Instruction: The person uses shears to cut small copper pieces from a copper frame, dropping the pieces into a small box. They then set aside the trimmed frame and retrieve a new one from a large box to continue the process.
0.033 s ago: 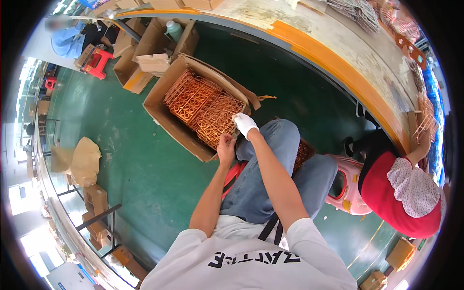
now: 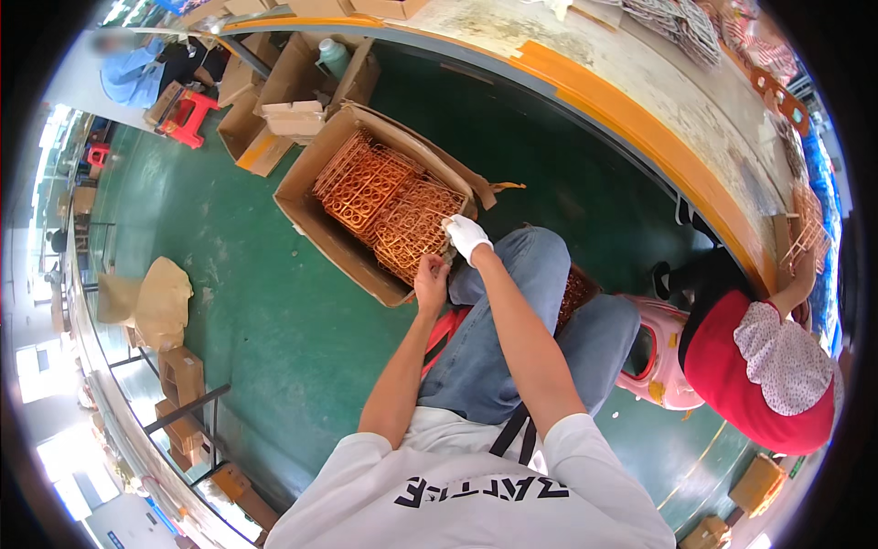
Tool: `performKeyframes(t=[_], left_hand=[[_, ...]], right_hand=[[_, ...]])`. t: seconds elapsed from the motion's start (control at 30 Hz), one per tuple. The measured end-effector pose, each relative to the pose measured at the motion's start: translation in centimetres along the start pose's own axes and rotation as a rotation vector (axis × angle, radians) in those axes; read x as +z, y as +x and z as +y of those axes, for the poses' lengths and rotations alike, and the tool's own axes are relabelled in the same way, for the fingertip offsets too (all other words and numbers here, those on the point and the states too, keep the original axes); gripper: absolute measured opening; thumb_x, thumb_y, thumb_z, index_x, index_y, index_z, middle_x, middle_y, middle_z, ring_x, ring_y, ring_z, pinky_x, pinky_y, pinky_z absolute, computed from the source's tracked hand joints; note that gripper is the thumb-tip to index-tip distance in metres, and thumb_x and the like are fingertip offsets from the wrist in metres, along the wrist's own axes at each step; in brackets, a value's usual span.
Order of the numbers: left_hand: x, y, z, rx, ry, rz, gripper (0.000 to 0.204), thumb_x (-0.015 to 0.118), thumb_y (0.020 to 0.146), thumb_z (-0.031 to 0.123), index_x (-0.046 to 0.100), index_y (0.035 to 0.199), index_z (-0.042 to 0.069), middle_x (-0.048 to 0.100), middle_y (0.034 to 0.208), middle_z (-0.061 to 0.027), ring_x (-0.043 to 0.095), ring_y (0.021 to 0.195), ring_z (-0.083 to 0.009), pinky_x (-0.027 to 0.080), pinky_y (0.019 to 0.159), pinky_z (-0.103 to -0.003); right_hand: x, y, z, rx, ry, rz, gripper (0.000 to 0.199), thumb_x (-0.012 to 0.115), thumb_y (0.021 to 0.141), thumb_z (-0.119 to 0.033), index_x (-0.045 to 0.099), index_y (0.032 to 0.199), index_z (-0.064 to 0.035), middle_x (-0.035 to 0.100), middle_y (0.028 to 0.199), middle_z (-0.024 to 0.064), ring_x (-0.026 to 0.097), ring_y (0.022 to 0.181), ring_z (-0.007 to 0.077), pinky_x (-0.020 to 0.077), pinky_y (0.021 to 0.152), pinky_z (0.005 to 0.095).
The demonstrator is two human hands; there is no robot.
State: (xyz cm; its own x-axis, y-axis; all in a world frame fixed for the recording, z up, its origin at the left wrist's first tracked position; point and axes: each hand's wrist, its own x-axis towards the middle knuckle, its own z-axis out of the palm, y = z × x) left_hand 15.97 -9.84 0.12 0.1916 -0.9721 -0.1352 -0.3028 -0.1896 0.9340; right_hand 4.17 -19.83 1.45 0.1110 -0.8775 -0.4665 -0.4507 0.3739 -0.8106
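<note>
we note that the left hand [image 2: 432,284] and the right hand [image 2: 469,238] are practically unmoved since the previous view, which has only shifted slightly; we judge that handling at this end of the cardboard box [image 2: 331,238] continues. the left hand is bare, fingers curled beside the near corner; the right hand, gloved in white, has its fingertips at the edge of the wire pieces [image 2: 366,188]. we cannot tell whether either grasps anything. the wire pieces lie inside the cardboard box: copper-coloured and shiny, a looser tangle nearer us, rows of rings farther back. beyond, we see a pale green bottle [image 2: 335,57] and a red stool [image 2: 189,119].
</note>
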Motion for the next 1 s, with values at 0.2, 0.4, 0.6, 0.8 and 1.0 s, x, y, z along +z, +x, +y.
performKeyframes(t=[0.2,0.4,0.6,0.8,1.0], left_hand=[[-1.0,-0.5,1.4,-0.046,0.075,-0.063,0.019,0.069,0.075,0.006,0.056,0.09,0.004,0.061,0.075,-0.0018,0.058,0.066,-0.0095,0.047,0.063,-0.024],[0.2,-0.8,2.1,-0.056,0.084,0.157,0.018,0.071,0.074,0.008,0.06,0.088,0.003,0.063,0.075,-0.003,0.059,0.068,-0.0096,0.048,0.064,-0.024],[-0.2,0.4,0.5,-0.121,-0.316,0.301,0.022,0.069,0.079,0.006,0.06,0.098,0.0,0.065,0.092,-0.0042,0.06,0.075,-0.011,0.049,0.067,-0.022],[2.2,1.2,0.9,-0.139,-0.486,0.163,0.032,0.067,0.079,0.002,0.058,0.109,0.0,0.064,0.099,-0.0084,0.062,0.08,-0.0134,0.053,0.062,-0.024],[0.3,1.4,-2.2,-0.117,-0.242,0.177,0.015,0.065,0.082,0.005,0.057,0.094,0.003,0.064,0.084,-0.0075,0.061,0.066,-0.0127,0.054,0.057,-0.027]], right_hand=[[1.1,0.3,0.4,-0.052,-0.096,-0.046,0.037,0.043,0.09,-0.038,0.06,0.091,-0.0051,0.061,0.086,0.0094,0.055,0.078,0.0224,0.0432,0.074,0.0346],[1.1,1.9,2.6,-0.012,0.104,-0.001,0.035,0.048,0.091,-0.036,0.061,0.093,-0.0038,0.063,0.09,0.0039,0.056,0.08,0.0156,0.0449,0.073,0.029],[1.4,-0.2,0.0,0.02,0.266,-0.058,0.036,0.048,0.091,-0.039,0.06,0.088,-0.0051,0.059,0.076,0.0032,0.052,0.065,0.0139,0.0421,0.062,0.0299],[-0.6,-1.2,1.1,-0.043,0.241,0.016,0.043,0.041,0.091,-0.038,0.062,0.085,-0.0009,0.064,0.086,0.015,0.06,0.077,0.0261,0.046,0.071,0.0361],[0.3,-4.2,-3.1,-0.357,-0.285,0.12,0.044,0.029,0.094,-0.033,0.062,0.092,-0.0031,0.063,0.099,0.0215,0.059,0.094,0.0369,0.0463,0.083,0.0462]])
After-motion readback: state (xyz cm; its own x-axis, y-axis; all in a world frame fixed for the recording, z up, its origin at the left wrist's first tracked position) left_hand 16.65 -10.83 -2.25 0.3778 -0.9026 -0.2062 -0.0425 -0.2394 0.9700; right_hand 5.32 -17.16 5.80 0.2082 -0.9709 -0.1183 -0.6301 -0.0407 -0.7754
